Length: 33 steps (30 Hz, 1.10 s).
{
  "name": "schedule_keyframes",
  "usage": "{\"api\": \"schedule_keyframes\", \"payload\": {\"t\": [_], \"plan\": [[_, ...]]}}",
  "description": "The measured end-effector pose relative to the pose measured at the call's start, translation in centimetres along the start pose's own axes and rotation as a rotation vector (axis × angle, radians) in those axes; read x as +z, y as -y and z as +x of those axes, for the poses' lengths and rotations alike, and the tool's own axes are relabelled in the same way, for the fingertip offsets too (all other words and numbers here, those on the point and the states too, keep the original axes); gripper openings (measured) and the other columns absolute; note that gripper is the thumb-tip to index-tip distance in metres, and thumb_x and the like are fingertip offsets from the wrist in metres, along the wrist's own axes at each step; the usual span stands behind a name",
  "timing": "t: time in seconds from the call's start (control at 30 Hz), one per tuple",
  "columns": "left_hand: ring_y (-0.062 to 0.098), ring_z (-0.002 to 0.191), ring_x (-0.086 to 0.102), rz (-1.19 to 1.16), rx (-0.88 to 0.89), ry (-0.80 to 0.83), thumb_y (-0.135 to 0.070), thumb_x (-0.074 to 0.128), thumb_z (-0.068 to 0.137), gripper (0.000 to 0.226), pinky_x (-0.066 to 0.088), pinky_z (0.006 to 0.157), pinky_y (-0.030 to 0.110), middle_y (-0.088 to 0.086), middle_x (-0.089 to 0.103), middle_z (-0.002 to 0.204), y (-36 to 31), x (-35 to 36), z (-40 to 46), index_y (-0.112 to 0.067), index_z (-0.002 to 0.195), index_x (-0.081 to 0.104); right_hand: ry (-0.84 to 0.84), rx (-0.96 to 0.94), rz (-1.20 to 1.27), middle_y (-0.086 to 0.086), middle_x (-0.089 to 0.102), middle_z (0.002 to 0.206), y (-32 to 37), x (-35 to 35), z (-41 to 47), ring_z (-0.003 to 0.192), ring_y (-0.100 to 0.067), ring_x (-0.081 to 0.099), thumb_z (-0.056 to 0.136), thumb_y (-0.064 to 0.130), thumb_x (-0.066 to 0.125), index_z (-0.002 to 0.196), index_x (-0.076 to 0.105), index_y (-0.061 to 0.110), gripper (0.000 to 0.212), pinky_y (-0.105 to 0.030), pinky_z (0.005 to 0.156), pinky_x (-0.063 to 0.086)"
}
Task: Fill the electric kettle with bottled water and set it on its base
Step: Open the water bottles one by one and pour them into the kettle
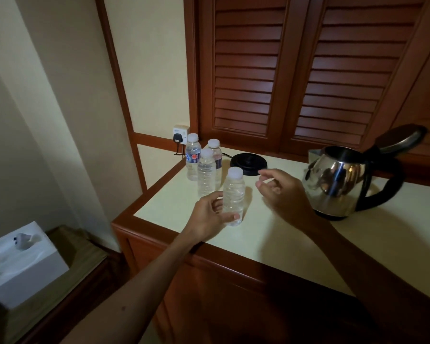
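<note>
A clear water bottle (233,192) with a white cap stands upright on the counter, and my left hand (209,217) holds its lower part. My right hand (281,192) hovers just right of the bottle, fingers loosely curled and holding nothing. The steel electric kettle (338,182) with a black handle stands on the counter at the right, its lid (402,139) flipped open. Its round black base (249,163) lies behind the bottle, with nothing on it.
Three more capped bottles (205,172) stand in a group at the back left of the counter (271,237). A plug sits in the wall socket (180,135) behind them. Louvred wooden doors rise at the back. A white tissue box (23,261) sits low on the left.
</note>
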State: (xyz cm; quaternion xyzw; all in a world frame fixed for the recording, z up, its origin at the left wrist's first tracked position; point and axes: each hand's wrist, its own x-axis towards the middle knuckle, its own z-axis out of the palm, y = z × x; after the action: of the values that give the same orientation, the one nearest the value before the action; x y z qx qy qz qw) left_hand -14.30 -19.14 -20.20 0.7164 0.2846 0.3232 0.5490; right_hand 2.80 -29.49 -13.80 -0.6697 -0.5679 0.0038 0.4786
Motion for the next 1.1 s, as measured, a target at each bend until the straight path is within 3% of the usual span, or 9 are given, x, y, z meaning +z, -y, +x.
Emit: {"api": "schedule_keyframes", "payload": {"t": [0.13, 0.27, 0.4, 0.53, 0.77, 0.97, 1.1], "plan": [[0.014, 0.099, 0.072, -0.029, 0.042, 0.082, -0.007, 0.084, 0.074, 0.051, 0.057, 0.088, 0.030, 0.001, 0.075, 0.107, -0.5, 4.4, 1.5, -0.014, 0.119, 0.063, 0.086, 0.101, -0.116, 0.005, 0.060, 0.088, 1.0, -3.1, 1.4, 0.076, -0.008, 0.058, 0.086, 0.053, 0.053, 0.119, 0.057, 0.018, 0.048, -0.028, 0.067, 0.047], [0.009, 0.093, 0.072, -0.026, 0.089, 0.135, -0.008, 0.085, 0.073, 0.047, 0.057, 0.082, 0.022, -0.001, 0.076, 0.101, -1.1, 8.3, 3.3, -0.013, 0.115, 0.066, 0.163, 0.104, -0.453, 0.000, 0.054, 0.082, 0.4, -5.2, 2.6, 0.078, -0.018, 0.052, 0.086, 0.052, 0.055, 0.091, 0.058, 0.013, 0.039, -0.026, 0.059, 0.034], [0.012, 0.097, 0.072, -0.052, 0.105, 0.203, -0.010, 0.083, 0.074, 0.047, 0.057, 0.084, 0.027, -0.002, 0.076, 0.102, -1.0, 10.3, 5.0, -0.016, 0.117, 0.065, 0.242, 0.143, -0.610, -0.005, 0.054, 0.085, 0.6, -7.3, 3.8, 0.078, -0.020, 0.051, 0.088, 0.055, 0.052, 0.087, 0.057, 0.010, 0.046, -0.032, 0.062, 0.036], [0.018, 0.104, 0.070, -0.102, 0.090, 0.302, -0.010, 0.082, 0.076, 0.049, 0.055, 0.093, 0.035, 0.002, 0.075, 0.108, -0.7, 11.0, 6.2, -0.017, 0.121, 0.063, 0.301, 0.139, -0.764, 0.000, 0.040, 0.068, 1.9, -8.6, 5.0, 0.059, -0.015, 0.041, 0.092, 0.048, 0.050, 0.063, 0.035, 0.019, 0.044, -0.029, 0.049, 0.027], [0.023, 0.106, 0.069, -0.123, 0.090, 0.383, -0.008, 0.080, 0.080, 0.045, 0.053, 0.098, 0.044, 0.006, 0.074, 0.109, -0.6, 11.1, 7.1, -0.017, 0.121, 0.063, 0.445, 0.145, -0.838, 0.000, 0.043, 0.073, 2.4, -8.6, 6.3, 0.064, -0.015, 0.045, 0.092, 0.046, 0.053, 0.068, 0.038, 0.016, 0.041, -0.029, 0.051, 0.031], [0.029, 0.108, 0.068, -0.190, 0.093, 0.393, -0.005, 0.079, 0.079, 0.044, 0.054, 0.094, 0.036, 0.009, 0.073, 0.111, -0.2, 11.1, 7.3, -0.011, 0.121, 0.065, 0.543, 0.101, -0.838, 0.001, 0.042, 0.069, 1.4, -8.6, 6.9, 0.061, -0.013, 0.043, 0.097, 0.035, 0.048, 0.064, 0.036, 0.017, 0.038, -0.024, 0.052, 0.030], [0.024, 0.103, 0.068, -0.212, 0.105, 0.383, -0.002, 0.079, 0.078, 0.044, 0.054, 0.089, 0.031, 0.013, 0.073, 0.111, 0.0, 11.3, 7.5, -0.007, 0.120, 0.066, 0.605, -0.044, -0.748, -0.002, 0.051, 0.090, -0.1, -9.6, 6.8, 0.086, -0.015, 0.045, 0.093, 0.021, 0.053, 0.093, 0.060, 0.008, 0.014, -0.024, 0.073, 0.030]]}}
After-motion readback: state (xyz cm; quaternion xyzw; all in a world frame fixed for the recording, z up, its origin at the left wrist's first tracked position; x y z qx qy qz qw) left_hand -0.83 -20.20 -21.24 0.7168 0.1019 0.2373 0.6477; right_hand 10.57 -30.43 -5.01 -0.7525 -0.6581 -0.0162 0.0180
